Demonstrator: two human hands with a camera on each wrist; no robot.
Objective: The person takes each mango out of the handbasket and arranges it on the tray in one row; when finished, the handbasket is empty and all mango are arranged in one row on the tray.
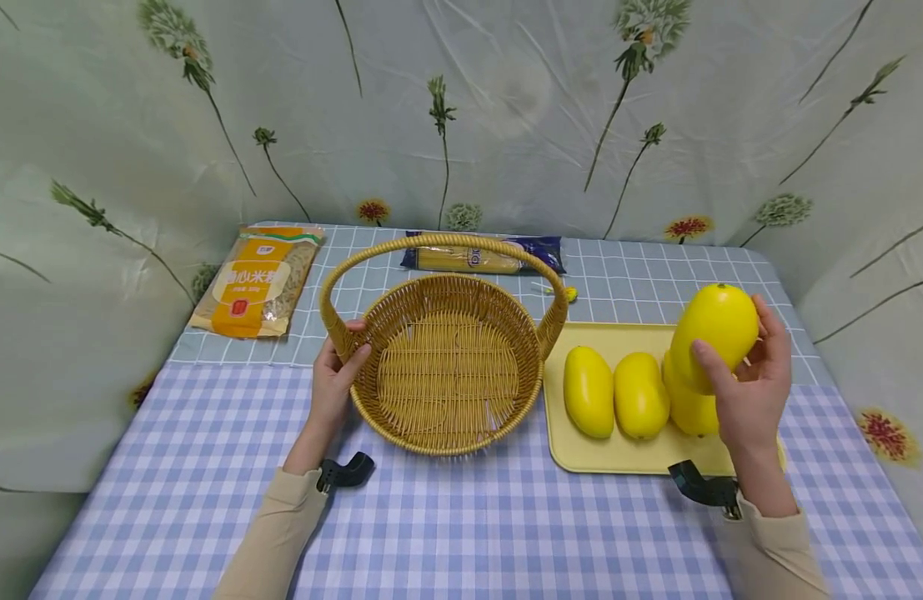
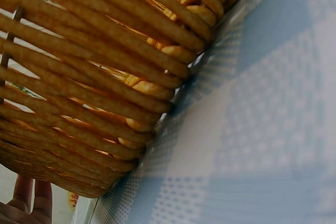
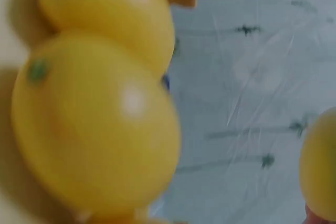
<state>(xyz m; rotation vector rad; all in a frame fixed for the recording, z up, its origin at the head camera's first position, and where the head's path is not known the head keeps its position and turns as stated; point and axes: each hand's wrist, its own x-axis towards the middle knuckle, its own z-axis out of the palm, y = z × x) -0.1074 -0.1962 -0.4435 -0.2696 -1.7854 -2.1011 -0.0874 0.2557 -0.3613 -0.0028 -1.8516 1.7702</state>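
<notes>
My left hand (image 1: pixel 333 377) grips the rim of a round wicker basket (image 1: pixel 446 367) at the left foot of its arched handle, thumb on the inner side. The woven floor of the basket shows from above, and its slatted side (image 2: pixel 89 72) fills much of the left wrist view. Raised over a pale yellow tray (image 1: pixel 581 457), a yellow mango (image 1: pixel 719 329) is held between the thumb and fingers of my right hand (image 1: pixel 761 400). Three more mangoes (image 1: pixel 641 396) lie side by side on the tray, the rightmost partly hidden behind the held one.
A bag of dry food with an orange label (image 1: pixel 247 287) lies at the back left. Behind the basket handle is a blue-ended pack of pasta (image 1: pixel 469 260), with a small yellow item (image 1: pixel 570 294) near it. Checked cloth (image 1: pixel 446 533) covers the table; a flowered curtain (image 1: pixel 506 108) hangs behind.
</notes>
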